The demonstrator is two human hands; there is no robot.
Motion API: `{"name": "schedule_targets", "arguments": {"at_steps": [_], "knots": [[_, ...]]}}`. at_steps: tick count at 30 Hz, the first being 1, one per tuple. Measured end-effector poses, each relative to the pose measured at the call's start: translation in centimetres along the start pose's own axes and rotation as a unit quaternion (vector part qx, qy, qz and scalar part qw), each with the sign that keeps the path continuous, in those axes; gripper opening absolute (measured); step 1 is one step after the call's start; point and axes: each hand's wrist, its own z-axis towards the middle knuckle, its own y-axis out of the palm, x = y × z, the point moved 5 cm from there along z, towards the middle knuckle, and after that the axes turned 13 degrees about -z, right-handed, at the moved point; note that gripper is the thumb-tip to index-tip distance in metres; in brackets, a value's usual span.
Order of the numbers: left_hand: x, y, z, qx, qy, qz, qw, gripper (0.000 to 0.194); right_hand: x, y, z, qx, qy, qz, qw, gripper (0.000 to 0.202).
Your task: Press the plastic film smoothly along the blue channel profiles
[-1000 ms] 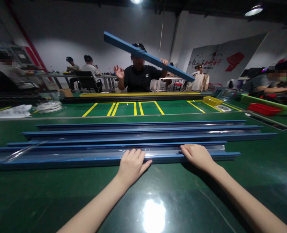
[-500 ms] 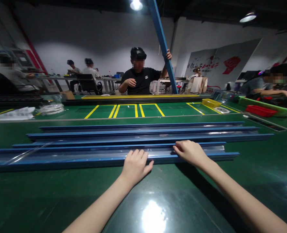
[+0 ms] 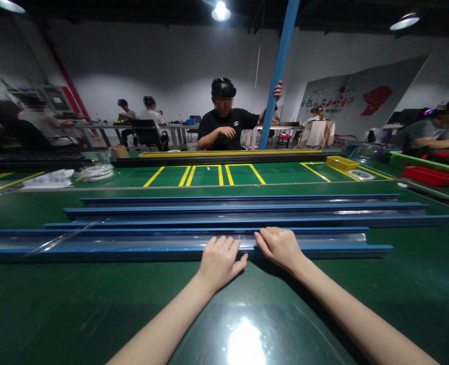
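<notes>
A long blue channel [image 3: 133,252] lies across the green table nearest me, with a clear plastic strip [image 3: 334,239] along its trough. My left hand [image 3: 220,261] is closed over the front rim, its fingers reaching into the trough and the thumb on the near side. Just right of it, my right hand [image 3: 279,247] is curled at the trough, touching the channel. Its fingertips are hidden, so what they pinch does not show. Behind lie more blue channels [image 3: 247,219] in parallel. A narrow clear strip [image 3: 61,238] slants across the left part.
Across the table, a person in black [image 3: 224,124] holds a tall blue bar [image 3: 281,56] upright. Yellow tape lines [image 3: 205,166] mark the far side. A yellow tray [image 3: 341,163], a red tray [image 3: 431,176] and a coil [image 3: 96,172] stand there too.
My right hand has slid left along the near channel, closer to my left hand, which keeps its place on the rim. The other person's blue bar has tipped from leaning left to leaning right.
</notes>
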Motion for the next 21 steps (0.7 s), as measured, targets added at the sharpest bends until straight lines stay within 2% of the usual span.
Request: {"name": "schedule_targets", "arguments": {"at_steps": [3,12,16,21], "knots": [[0.0,0.0,0.0,0.001,0.0,-0.008,1.0,0.021,0.0,-0.1,-0.1,0.04,-0.006,-0.007,0.999,0.044],[0.3,-0.3,0.0,0.003,0.05,-0.066,0.997,0.02,0.7,0.1,-0.4,0.047,-0.019,-0.005,0.999,0.048],[1.1,-0.8,-0.1,0.043,0.104,-0.069,0.991,0.02,2.2,0.4,-1.2,0.062,-0.017,-0.019,0.998,0.046],[1.0,-1.1,-0.1,0.069,0.083,-0.025,0.994,0.021,5.2,0.5,-2.8,0.073,-0.003,-0.037,0.997,0.046]]}}
